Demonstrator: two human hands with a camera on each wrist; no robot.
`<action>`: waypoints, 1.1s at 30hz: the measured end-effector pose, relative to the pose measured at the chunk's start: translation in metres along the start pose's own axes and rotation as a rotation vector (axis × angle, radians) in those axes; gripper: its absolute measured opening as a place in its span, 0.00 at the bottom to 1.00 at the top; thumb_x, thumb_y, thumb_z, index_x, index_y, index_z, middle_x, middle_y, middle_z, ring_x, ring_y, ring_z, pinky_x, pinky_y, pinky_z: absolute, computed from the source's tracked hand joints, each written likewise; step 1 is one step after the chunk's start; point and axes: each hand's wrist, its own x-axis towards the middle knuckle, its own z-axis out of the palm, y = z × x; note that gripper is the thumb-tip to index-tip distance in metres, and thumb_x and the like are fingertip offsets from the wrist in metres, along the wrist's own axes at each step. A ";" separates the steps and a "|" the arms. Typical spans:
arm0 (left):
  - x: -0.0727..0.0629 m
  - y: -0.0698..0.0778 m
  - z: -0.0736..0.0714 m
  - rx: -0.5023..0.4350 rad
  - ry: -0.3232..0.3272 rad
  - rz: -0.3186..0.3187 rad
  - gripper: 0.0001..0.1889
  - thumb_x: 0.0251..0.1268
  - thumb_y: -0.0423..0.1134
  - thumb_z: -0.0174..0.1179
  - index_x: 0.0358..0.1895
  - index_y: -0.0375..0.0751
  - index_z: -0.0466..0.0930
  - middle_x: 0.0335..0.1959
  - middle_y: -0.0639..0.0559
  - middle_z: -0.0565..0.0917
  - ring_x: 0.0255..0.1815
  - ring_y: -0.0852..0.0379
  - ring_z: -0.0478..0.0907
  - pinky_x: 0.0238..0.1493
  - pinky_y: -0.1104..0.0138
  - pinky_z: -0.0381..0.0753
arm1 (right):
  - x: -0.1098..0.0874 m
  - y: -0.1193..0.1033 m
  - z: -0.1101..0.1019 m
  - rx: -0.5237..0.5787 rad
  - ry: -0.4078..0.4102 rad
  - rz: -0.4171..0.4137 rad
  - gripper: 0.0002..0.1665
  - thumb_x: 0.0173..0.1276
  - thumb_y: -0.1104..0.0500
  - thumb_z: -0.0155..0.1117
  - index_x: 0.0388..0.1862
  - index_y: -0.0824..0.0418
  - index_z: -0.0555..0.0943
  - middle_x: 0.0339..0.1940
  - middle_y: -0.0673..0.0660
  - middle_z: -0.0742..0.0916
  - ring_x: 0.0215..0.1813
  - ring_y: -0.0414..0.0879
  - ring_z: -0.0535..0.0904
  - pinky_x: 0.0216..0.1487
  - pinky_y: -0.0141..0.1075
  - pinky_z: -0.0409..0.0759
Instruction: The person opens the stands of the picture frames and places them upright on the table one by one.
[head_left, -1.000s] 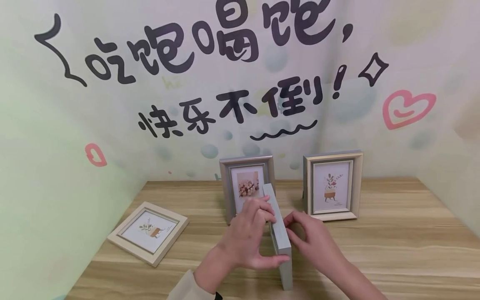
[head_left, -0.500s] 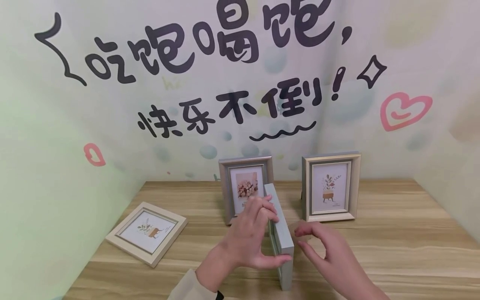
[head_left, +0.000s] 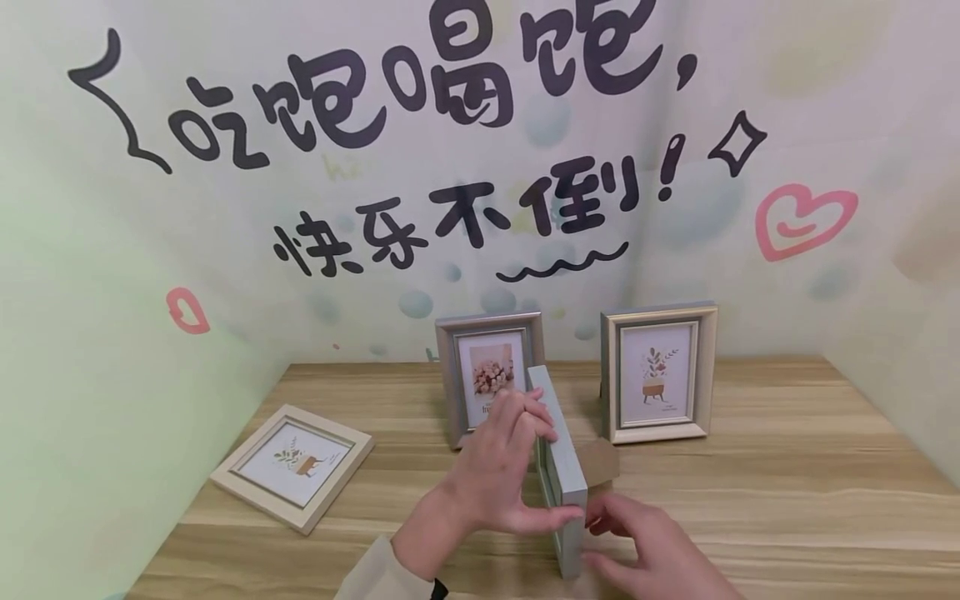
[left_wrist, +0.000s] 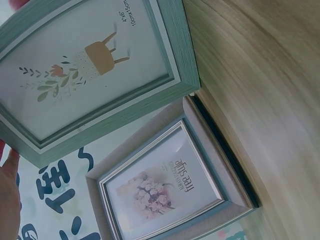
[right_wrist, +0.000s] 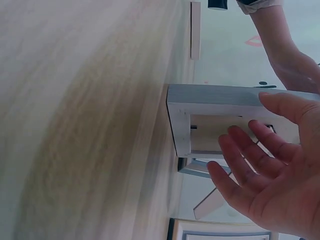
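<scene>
A pale green picture frame (head_left: 561, 450) stands upright on its edge, side-on in the head view. My left hand (head_left: 495, 467) grips it, thumb at the near edge and fingers over the top. Its front, with a plant print (left_wrist: 75, 65), fills the upper left of the left wrist view. Behind the frame, a brown stand flap (head_left: 600, 463) juts out to the right. My right hand (head_left: 648, 542) is low by the near end of the back. In the right wrist view its thumb (right_wrist: 285, 102) lies at the frame's side, its fingers loosely extended by the recessed back.
Two more framed pictures stand at the rear, one with a flower photo (head_left: 459, 367) and one with a plant print (head_left: 611, 375). A cream frame (head_left: 240, 475) lies flat at the left of the wooden table (head_left: 810, 500). A printed backdrop (head_left: 360, 317) hangs behind.
My right hand has drawn back from the frame's rear and moved down toward its near end. The brown flap now shows out behind the frame. My left hand keeps its grip.
</scene>
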 end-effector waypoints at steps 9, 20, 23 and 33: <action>0.001 0.000 -0.003 -0.102 -0.042 -0.071 0.37 0.47 0.67 0.68 0.45 0.40 0.66 0.50 0.46 0.69 0.55 0.51 0.68 0.62 0.65 0.76 | 0.002 -0.004 0.002 0.002 -0.046 0.134 0.17 0.64 0.47 0.70 0.45 0.54 0.79 0.38 0.43 0.86 0.40 0.31 0.82 0.43 0.33 0.86; -0.006 -0.009 0.015 -0.734 -0.032 -0.921 0.20 0.80 0.38 0.41 0.67 0.31 0.65 0.68 0.34 0.71 0.71 0.39 0.69 0.73 0.48 0.69 | 0.001 -0.005 0.000 -0.013 -0.092 0.213 0.31 0.65 0.45 0.68 0.60 0.61 0.77 0.45 0.51 0.89 0.42 0.37 0.85 0.42 0.34 0.86; -0.013 -0.008 0.018 -0.776 -0.232 -1.002 0.23 0.80 0.39 0.41 0.72 0.31 0.62 0.69 0.32 0.71 0.71 0.37 0.69 0.73 0.45 0.68 | -0.001 -0.005 0.002 -0.024 -0.083 0.194 0.29 0.66 0.46 0.68 0.59 0.62 0.77 0.44 0.51 0.89 0.41 0.37 0.85 0.41 0.34 0.86; -0.024 -0.007 0.015 -0.727 -0.322 -0.985 0.20 0.77 0.39 0.48 0.65 0.33 0.72 0.60 0.36 0.81 0.62 0.42 0.79 0.63 0.52 0.80 | -0.023 -0.014 0.005 -0.038 0.016 0.208 0.06 0.69 0.51 0.66 0.36 0.49 0.78 0.32 0.35 0.85 0.38 0.26 0.80 0.39 0.31 0.84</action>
